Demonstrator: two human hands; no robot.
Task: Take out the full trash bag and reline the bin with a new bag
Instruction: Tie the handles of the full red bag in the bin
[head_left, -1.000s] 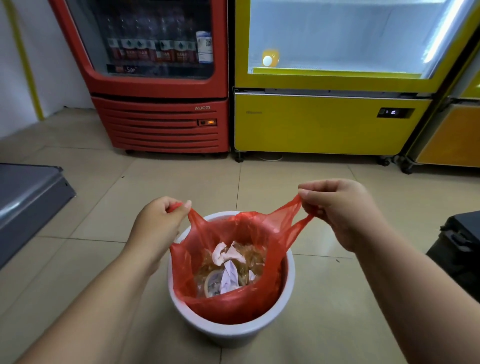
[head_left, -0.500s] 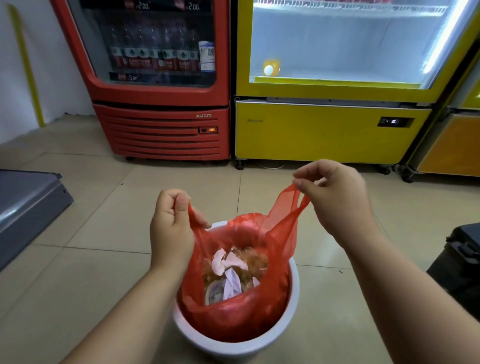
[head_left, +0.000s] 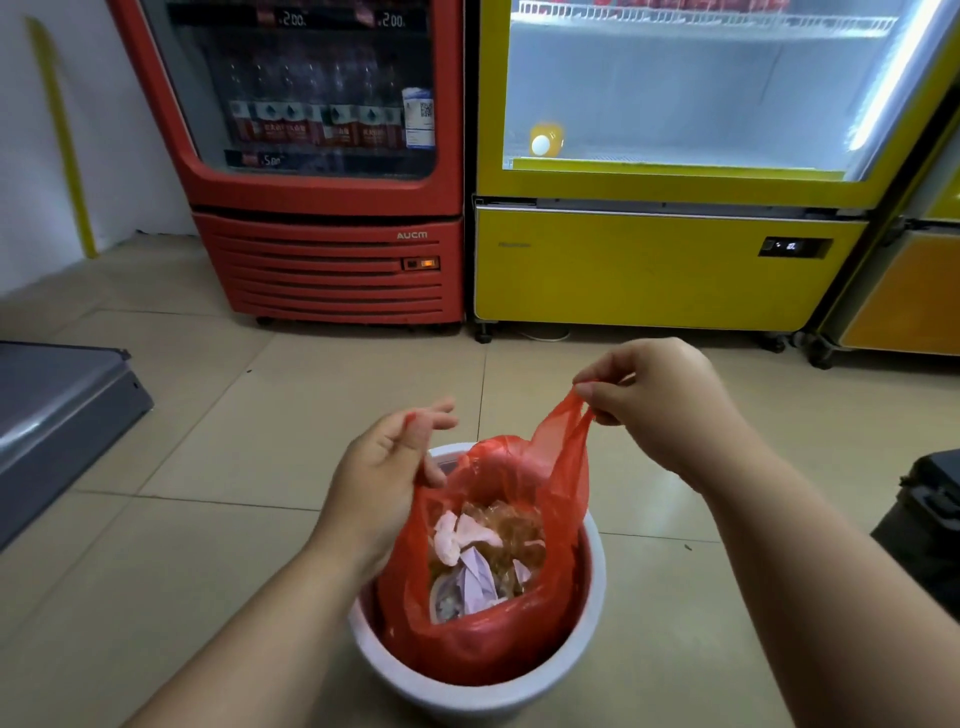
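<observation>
A red plastic trash bag (head_left: 467, 644) full of crumpled paper and wrappers sits in a round white bin (head_left: 592, 587) on the tiled floor. My right hand (head_left: 660, 405) pinches the bag's right handle loop and holds it stretched up above the bin's rim. My left hand (head_left: 384, 478) is at the bag's left edge, palm turned up and fingers spread; its lower fingers touch the red plastic, and a bit of red shows at the fingertips. Whether it still grips the left handle I cannot tell.
A red drinks fridge (head_left: 322, 208) and a yellow display fridge (head_left: 665, 260) stand side by side behind the bin. A grey metal box (head_left: 57, 415) lies on the floor at left. A black object (head_left: 930, 509) sits at the right edge.
My left hand has turned palm up and loosened its fist on the left handle, its fingers spreading. My right hand stays pinched on the right handle, slightly further right.
</observation>
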